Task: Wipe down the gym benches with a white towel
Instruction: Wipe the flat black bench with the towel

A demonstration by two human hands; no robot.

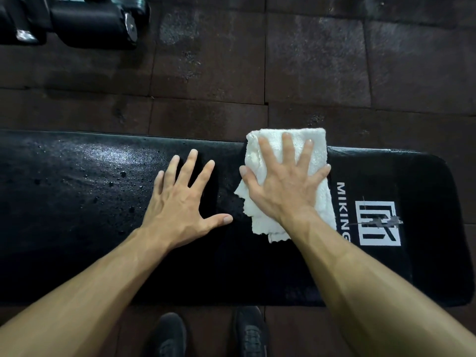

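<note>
Shoes (211, 333): standing at the bottom centre of the frame, dark, cut off by the lower edge, toes pointing at the bench's near edge.
Forearms: reaching up from both lower corners, bare, crossing over the bench's near edge.
Left hand (180, 202): lying flat at centre frame, fingers straight and fanned wide, thumb stretched toward the right; pressing palm-down on the bare pad, gripping nothing, apart from the towel by a narrow strip of vinyl.
Right hand (286, 186): lying flat right of centre, fingers spread and straight, pressing down on the white towel (319, 161) without curling round it.
Towel position: sitting right of centre on the pad, bunched and folded, its far end overhanging the bench's far edge; middle hidden under the right palm.
Bench (77, 228): stretching as a black padded band across the middle of the frame, running off the left edge, rounding off at the right end.
Wet patch: glistening with droplets on the left part of the pad, upper-left of the left hand.
Logo (378, 224): showing white near the right end; lettering beside it partly covered by the right forearm.
Floor (309, 60): filling the upper frame with dark rubber tiles, lying open beyond the far edge.
Equipment (85, 24): sitting in the upper left corner, black with metal parts, cut off and hard to identify.
</note>
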